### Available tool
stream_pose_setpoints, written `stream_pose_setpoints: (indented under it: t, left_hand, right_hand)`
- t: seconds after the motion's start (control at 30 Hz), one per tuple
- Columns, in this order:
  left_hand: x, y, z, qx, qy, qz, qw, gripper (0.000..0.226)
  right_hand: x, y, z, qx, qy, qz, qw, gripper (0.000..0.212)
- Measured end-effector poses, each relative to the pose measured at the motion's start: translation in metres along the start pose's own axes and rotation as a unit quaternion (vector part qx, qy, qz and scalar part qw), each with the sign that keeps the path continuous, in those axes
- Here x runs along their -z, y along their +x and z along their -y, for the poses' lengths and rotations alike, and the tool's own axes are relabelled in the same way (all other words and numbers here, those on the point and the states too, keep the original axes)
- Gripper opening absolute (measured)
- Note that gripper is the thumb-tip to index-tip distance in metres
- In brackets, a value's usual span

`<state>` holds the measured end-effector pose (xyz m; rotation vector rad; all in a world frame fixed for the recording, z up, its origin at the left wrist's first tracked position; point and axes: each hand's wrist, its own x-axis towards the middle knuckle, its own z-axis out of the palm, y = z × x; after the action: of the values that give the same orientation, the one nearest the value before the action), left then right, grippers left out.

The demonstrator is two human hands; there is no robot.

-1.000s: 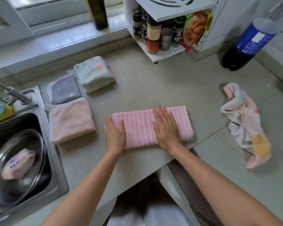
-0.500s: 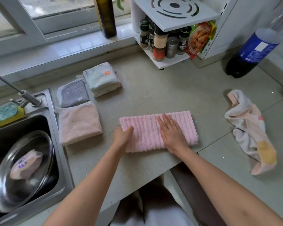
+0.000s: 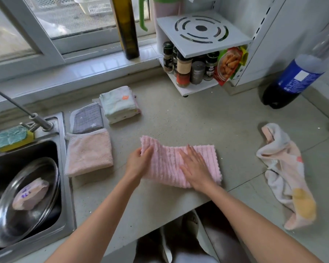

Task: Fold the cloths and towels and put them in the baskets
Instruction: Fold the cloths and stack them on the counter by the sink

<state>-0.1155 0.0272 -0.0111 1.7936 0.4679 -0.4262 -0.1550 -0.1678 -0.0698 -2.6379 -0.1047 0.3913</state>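
Near front edge of surface: pink ribbed towel (image 3: 180,164), long axis left to right.
Left hand (image 3: 139,164): pinches the towel's lifted left end, nearer the coming fold.
Right hand (image 3: 195,166): flat, fingers straight, pressing mid-towel.

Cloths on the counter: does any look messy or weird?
Yes. The pink-and-white cloth on the right lies crumpled and unfolded, while three others on the left, like the peach cloth, sit folded. The pink ribbed towel is mid-fold.
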Motion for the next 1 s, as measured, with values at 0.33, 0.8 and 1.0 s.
stream_pose_setpoints:
  t: [0.33, 0.8, 1.0]
  left_hand:
    - [-0.109, -0.011, -0.027, -0.059, 0.117, 0.113, 0.985, 0.033]
    - [-0.115, -0.024, -0.022, -0.102, 0.123, 0.09, 0.983, 0.022]
    - [-0.121, -0.026, -0.025, -0.115, 0.143, 0.092, 0.979, 0.032]
  right_hand:
    - [0.067, -0.013, -0.064, -0.26, 0.267, -0.061, 0.926, 0.025]
    - [0.075, -0.012, -0.054, -0.23, 0.497, 0.015, 0.837, 0.019]
    - [0.085, -0.018, -0.046, -0.151, 0.609, 0.061, 0.776, 0.025]
